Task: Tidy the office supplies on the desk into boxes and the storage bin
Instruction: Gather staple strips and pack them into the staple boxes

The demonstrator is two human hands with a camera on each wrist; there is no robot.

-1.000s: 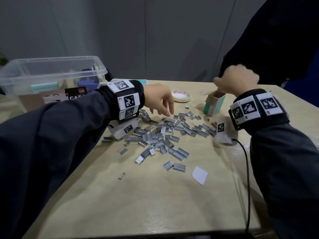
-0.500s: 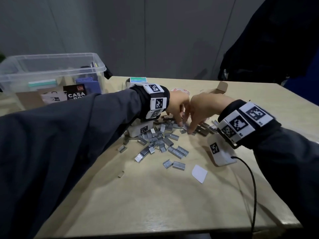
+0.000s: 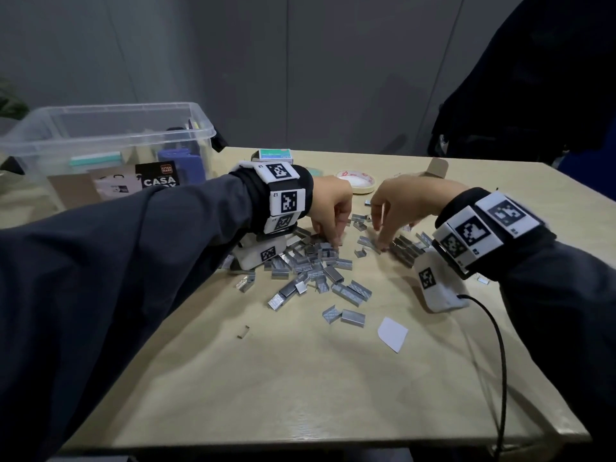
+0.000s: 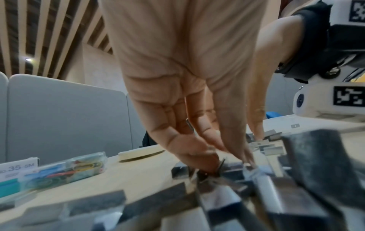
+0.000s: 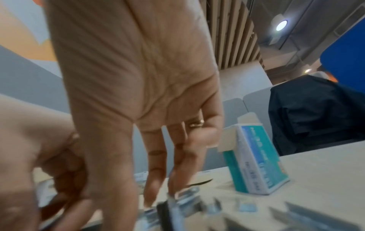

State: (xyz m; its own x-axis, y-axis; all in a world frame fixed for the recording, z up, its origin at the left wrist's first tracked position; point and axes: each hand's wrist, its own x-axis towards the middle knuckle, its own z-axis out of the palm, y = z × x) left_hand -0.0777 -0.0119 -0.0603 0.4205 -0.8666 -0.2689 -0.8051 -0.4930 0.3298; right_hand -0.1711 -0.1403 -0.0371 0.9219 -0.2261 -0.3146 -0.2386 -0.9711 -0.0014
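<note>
In the clear bin [image 3: 110, 128] at upper left, I read "CASA" in white on a black card [image 3: 159, 176]. At the left wrist view's lower left edge, a white box [image 4: 17, 169] shows "35-5M". My left wristband [image 3: 283, 191] carries "L2"; its other markings are too small.

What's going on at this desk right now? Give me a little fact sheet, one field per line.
Surface: beige desk
Main clutter: loose staple strips heaped mid-desk
Left hand: fingers curled down into the heap, pinching staples
Right hand: fingertips down on the staples, fingers nearly straight
Open box: teal staple box standing upright, top flap open
Closed box: second staple box at the far edge
Bin: clear storage bin far left, already holding items
Also there: tape roll, white paper scrap
</note>
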